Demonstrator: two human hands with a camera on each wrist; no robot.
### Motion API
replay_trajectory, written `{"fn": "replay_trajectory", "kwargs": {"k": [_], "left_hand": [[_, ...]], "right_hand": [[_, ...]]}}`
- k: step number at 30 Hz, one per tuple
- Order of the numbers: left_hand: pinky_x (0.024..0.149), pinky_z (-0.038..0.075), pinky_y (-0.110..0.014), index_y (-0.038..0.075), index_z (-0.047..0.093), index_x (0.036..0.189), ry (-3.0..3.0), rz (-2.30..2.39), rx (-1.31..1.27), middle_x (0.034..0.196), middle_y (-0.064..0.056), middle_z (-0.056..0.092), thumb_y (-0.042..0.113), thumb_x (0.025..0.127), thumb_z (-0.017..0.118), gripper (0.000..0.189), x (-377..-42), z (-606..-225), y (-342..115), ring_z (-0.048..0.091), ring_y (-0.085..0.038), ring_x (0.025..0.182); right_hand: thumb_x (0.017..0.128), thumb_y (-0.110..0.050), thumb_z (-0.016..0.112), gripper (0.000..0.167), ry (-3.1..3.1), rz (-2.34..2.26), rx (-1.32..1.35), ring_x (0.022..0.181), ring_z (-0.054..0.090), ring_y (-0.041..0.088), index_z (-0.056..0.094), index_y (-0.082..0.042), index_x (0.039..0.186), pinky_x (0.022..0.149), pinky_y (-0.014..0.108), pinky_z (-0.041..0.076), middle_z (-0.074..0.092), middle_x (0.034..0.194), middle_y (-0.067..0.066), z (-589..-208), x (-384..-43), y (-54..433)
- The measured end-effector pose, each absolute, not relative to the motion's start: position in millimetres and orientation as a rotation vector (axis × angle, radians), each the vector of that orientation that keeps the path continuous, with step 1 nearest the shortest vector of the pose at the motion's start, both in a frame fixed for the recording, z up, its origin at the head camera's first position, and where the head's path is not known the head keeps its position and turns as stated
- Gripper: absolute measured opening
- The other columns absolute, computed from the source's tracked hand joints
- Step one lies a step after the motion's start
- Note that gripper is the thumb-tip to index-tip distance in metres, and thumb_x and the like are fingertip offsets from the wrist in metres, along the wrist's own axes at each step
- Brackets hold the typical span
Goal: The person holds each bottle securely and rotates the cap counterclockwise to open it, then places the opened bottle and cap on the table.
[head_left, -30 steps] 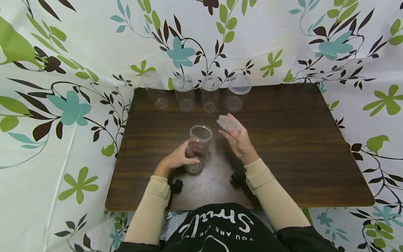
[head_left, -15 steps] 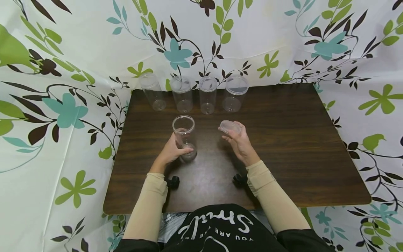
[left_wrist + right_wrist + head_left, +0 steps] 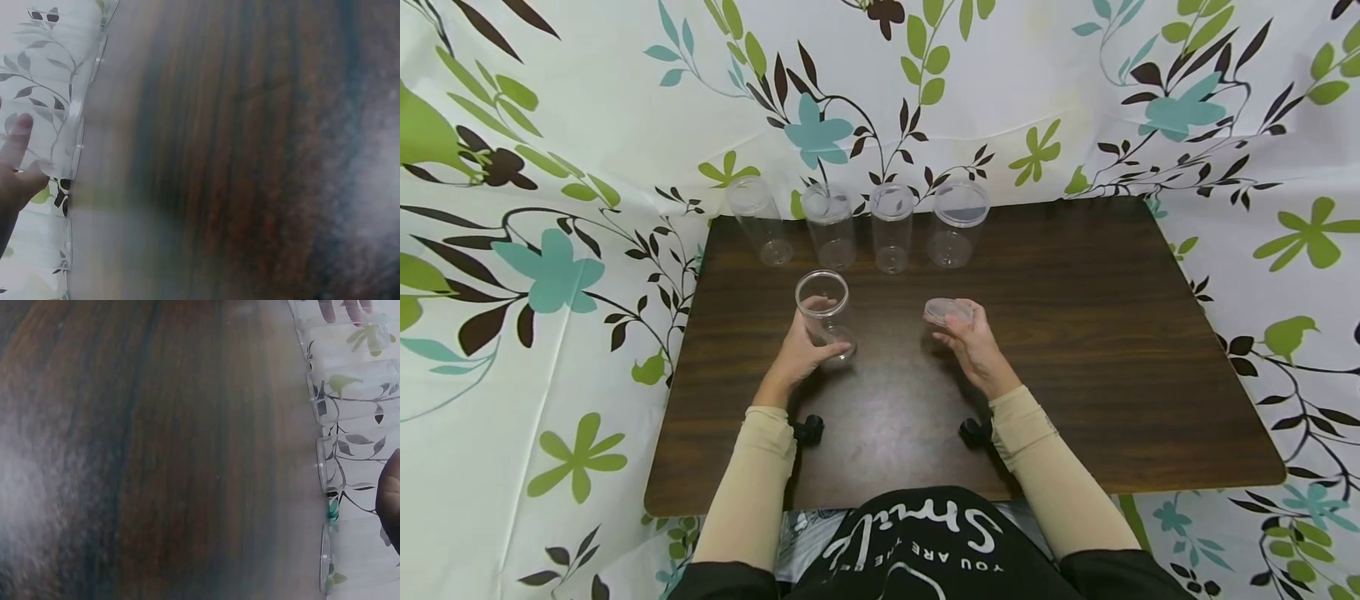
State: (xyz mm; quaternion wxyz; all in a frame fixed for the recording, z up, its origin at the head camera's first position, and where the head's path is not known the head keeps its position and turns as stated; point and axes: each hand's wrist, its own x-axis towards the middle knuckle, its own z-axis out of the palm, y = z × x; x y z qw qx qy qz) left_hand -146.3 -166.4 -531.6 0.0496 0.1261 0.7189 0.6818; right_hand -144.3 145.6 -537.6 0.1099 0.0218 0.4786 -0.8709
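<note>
My left hand [image 3: 797, 354] grips a tall clear plastic jar [image 3: 829, 318] by its lower part, thumb on the near side. The jar's top is uncovered, and its round rim faces up towards the head camera. To the right, my right hand [image 3: 979, 348] holds a clear round lid [image 3: 946, 312] between thumb and fingers, tilted, above the table and apart from the jar. In the left wrist view, part of the left hand [image 3: 17, 165] shows at the left edge. Only the thumb [image 3: 390, 500] of the right hand appears at the right edge of its wrist view.
Several clear jars stand in a row along the back edge of the brown wooden table [image 3: 1075, 358], from a leftmost jar [image 3: 762, 225] to a wider rightmost jar [image 3: 957, 229]. A leaf-patterned cloth [image 3: 625, 83] hangs behind them and at both sides.
My left hand has carried the open jar to the left and away from my body. My right hand, still holding the lid, has shifted slightly towards me. The gap between jar and lid has widened.
</note>
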Motion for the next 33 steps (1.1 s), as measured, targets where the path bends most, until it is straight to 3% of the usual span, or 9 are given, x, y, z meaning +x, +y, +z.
{"fn": "replay_trajectory", "kwargs": {"k": [5, 9, 13, 18, 21, 24, 26, 29, 33], "left_hand": [[0.117, 0.02, -0.061, -0.008, 0.023, 0.145, 2.129, 2.182, 0.351, 0.147, -0.026, 0.041, -0.021, 0.074, 0.078, 0.091, -150.1, -537.6, -169.3, 0.036, -0.052, 0.135], [0.118, 0.018, -0.062, -0.008, 0.021, 0.146, 2.119, 2.204, 0.295, 0.149, -0.028, 0.037, -0.02, 0.075, 0.077, 0.091, -151.0, -540.7, -171.8, 0.032, -0.056, 0.134], [0.114, 0.024, -0.062, -0.007, 0.02, 0.146, 2.085, 2.225, 0.263, 0.149, -0.025, 0.036, -0.02, 0.076, 0.076, 0.091, -151.5, -546.0, -174.3, 0.036, -0.058, 0.127], [0.101, 0.046, -0.041, -0.006, 0.021, 0.145, 2.093, 2.228, 0.277, 0.144, -0.013, 0.044, -0.022, 0.076, 0.075, 0.089, -151.7, -553.0, -175.3, 0.055, -0.034, 0.113], [0.092, 0.049, -0.028, -0.007, 0.021, 0.144, 2.086, 2.25, 0.309, 0.142, -0.011, 0.046, -0.024, 0.075, 0.074, 0.088, -151.7, -555.2, -174.5, 0.057, -0.019, 0.107], [0.088, 0.05, -0.024, -0.008, 0.02, 0.143, 2.077, 2.268, 0.33, 0.143, -0.017, 0.045, -0.025, 0.075, 0.073, 0.088, -152.7, -556.0, -173.2, 0.058, -0.017, 0.105], [0.089, 0.05, -0.026, -0.008, 0.019, 0.143, 2.078, 2.261, 0.325, 0.146, -0.023, 0.042, -0.024, 0.075, 0.074, 0.089, -153.8, -556.1, -172.1, 0.057, -0.019, 0.107], [0.095, 0.048, -0.031, -0.007, 0.02, 0.144, 2.089, 2.236, 0.297, 0.148, -0.028, 0.039, -0.023, 0.076, 0.075, 0.089, -155.7, -556.3, -171.0, 0.056, -0.033, 0.113], [0.109, 0.036, -0.036, -0.007, 0.02, 0.144, 2.122, 2.185, 0.281, 0.148, -0.029, 0.04, -0.021, 0.075, 0.076, 0.09, -158.1, -554.6, -169.6, 0.042, -0.051, 0.129]], "right_hand": [[0.096, -0.012, 0.064, 0.058, 1.415, -2.551, 0.09, 0.106, 0.068, 0.02, 0.021, -0.013, 0.134, 0.09, 0.033, 0.05, 0.041, 0.138, 0.018, -540.4, -144.2, 145.0], [0.097, -0.013, 0.066, 0.06, 1.415, -2.542, 0.093, 0.107, 0.068, 0.019, 0.02, -0.013, 0.135, 0.091, 0.033, 0.05, 0.042, 0.138, 0.018, -543.6, -144.5, 144.7], [0.096, -0.016, 0.068, 0.064, 1.418, -2.532, 0.099, 0.107, 0.066, 0.019, 0.019, -0.011, 0.138, 0.092, 0.034, 0.049, 0.04, 0.138, 0.018, -545.8, -145.5, 144.9], [0.093, -0.02, 0.074, 0.071, 1.427, -2.525, 0.116, 0.104, 0.063, 0.018, 0.02, -0.012, 0.138, 0.095, 0.037, 0.047, 0.037, 0.138, 0.016, -547.0, -146.6, 144.4], [0.093, -0.019, 0.074, 0.068, 1.434, -2.523, 0.13, 0.102, 0.062, 0.017, 0.023, -0.014, 0.137, 0.095, 0.038, 0.047, 0.037, 0.136, 0.015, -547.9, -147.3, 144.5], [0.095, -0.018, 0.072, 0.062, 1.47, -2.505, 0.14, 0.099, 0.061, 0.016, 0.026, -0.014, 0.136, 0.094, 0.035, 0.049, 0.039, 0.134, 0.015, -549.5, -148.7, 146.6], [0.097, -0.017, 0.069, 0.059, 1.501, -2.485, 0.146, 0.099, 0.061, 0.015, 0.027, -0.014, 0.138, 0.093, 0.034, 0.05, 0.039, 0.134, 0.014, -550.5, -150.0, 149.0], [0.099, -0.016, 0.065, 0.058, 1.554, -2.444, 0.161, 0.1, 0.06, 0.015, 0.027, -0.014, 0.143, 0.094, 0.035, 0.05, 0.041, 0.133, 0.013, -552.1, -153.9, 154.1], [0.102, -0.015, 0.061, 0.059, 1.626, -2.4, 0.216, 0.104, 0.058, 0.016, 0.024, -0.015, 0.148, 0.095, 0.037, 0.05, 0.042, 0.134, 0.012, -551.5, -162.6, 163.2]]}}
